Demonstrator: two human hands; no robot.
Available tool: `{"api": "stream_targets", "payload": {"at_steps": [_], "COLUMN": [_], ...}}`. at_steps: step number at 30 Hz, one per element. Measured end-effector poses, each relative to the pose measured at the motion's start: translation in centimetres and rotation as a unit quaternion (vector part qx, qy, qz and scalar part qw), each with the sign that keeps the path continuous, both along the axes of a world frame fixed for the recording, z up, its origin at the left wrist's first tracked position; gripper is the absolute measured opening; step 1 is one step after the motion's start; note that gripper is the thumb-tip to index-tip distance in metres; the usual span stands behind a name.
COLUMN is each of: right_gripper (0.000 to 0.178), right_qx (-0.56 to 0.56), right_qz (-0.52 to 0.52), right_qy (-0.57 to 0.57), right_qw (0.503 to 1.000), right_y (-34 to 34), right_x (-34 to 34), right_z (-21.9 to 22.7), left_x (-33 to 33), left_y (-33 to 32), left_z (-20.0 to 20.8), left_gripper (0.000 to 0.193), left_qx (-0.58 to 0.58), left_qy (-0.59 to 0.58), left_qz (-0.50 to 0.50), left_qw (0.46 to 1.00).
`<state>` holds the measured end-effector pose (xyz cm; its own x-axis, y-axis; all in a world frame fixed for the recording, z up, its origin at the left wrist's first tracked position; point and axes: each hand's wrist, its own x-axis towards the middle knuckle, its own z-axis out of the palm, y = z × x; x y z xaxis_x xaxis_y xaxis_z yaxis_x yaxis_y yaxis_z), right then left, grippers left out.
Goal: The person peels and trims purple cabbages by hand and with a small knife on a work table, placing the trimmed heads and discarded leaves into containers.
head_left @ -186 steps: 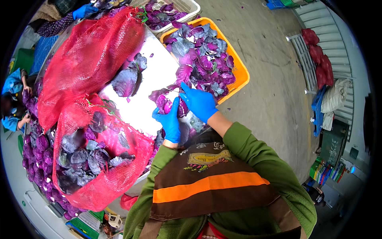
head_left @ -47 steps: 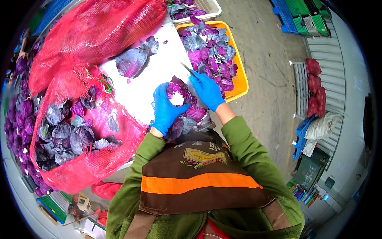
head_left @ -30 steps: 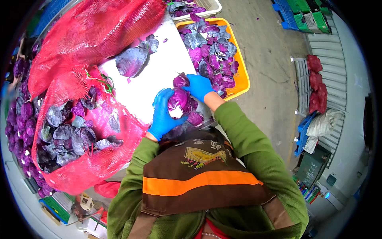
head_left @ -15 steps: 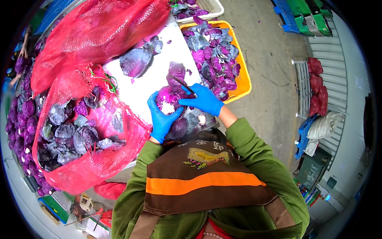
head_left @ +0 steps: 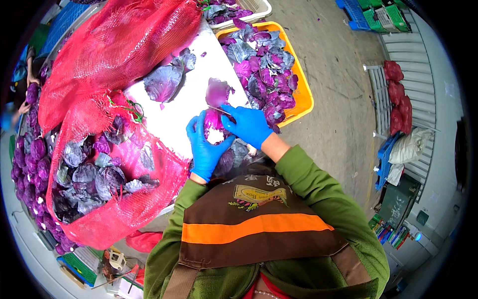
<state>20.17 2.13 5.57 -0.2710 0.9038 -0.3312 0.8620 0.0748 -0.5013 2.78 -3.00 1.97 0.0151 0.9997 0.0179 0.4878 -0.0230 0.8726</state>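
Note:
Gloved in blue, my left hand (head_left: 205,155) is closed around the side of a purple cabbage (head_left: 213,121) with a pale cut patch. My right hand (head_left: 250,127), also gloved, grips a small knife (head_left: 218,109) whose blade lies across the cabbage's far side. Just beyond the blade is a loose purple leaf (head_left: 217,92) on the white tabletop (head_left: 196,89); it looks blurred. Larger dark leaves (head_left: 163,82) rest farther left. Close to my apron, more cabbage (head_left: 225,160) sits partly hidden by my hands.
On the left, an open red mesh bag (head_left: 99,226) holds several cabbages, with another red mesh bag (head_left: 119,45) beyond. A yellow crate (head_left: 304,94) of leaves stands to the right, a white crate (head_left: 261,11) behind it. Another person's hand (head_left: 32,79) shows at the far left.
The knife has turned from pointing up and away to lying across the cabbage's far side. My right hand has shifted slightly left with it, while my left hand keeps hold.

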Motion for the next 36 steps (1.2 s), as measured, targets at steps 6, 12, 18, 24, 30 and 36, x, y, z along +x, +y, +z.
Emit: {"api": "stream_targets", "payload": {"at_steps": [6, 12, 18, 24, 30, 36], "right_gripper": [0.048, 0.044, 0.039, 0.041, 0.055, 0.059], "right_qx": [0.128, -0.01, -0.039, -0.029, 0.21, -0.2], "right_qz": [-0.079, -0.062, -0.146, -0.289, -0.242, -0.174], "right_qy": [0.058, 0.014, 0.064, 0.029, 0.083, 0.301], "right_qw": [0.987, 0.998, 0.986, 0.956, 0.944, 0.916], "right_y": [-0.4, 2.1, 3.0, 3.1, 0.6, 0.4], "right_x": [-1.1, -1.8, -0.6, 8.0, 3.2, 0.3], "right_z": [-2.5, -0.1, -2.0, -10.4, -3.8, -4.5], "left_x": [-0.1, -0.2, -0.3, -4.5, -5.7, -5.0], "left_y": [1.8, 2.1, 2.0, -0.6, -0.9, -0.6], "left_z": [1.2, 1.5, 1.6, -0.8, -1.0, -0.9], "left_gripper": [0.1, 0.098, 0.1, 0.1, 0.113, 0.122], "left_qx": [-0.046, -0.1, -0.034, -0.073, -0.175, -0.091], "left_qy": [0.02, -0.049, 0.053, -0.076, -0.067, -0.077], "left_qz": [-0.015, -0.012, -0.052, -0.04, -0.013, -0.072], "left_qw": [0.999, 0.994, 0.997, 0.994, 0.982, 0.99]}}
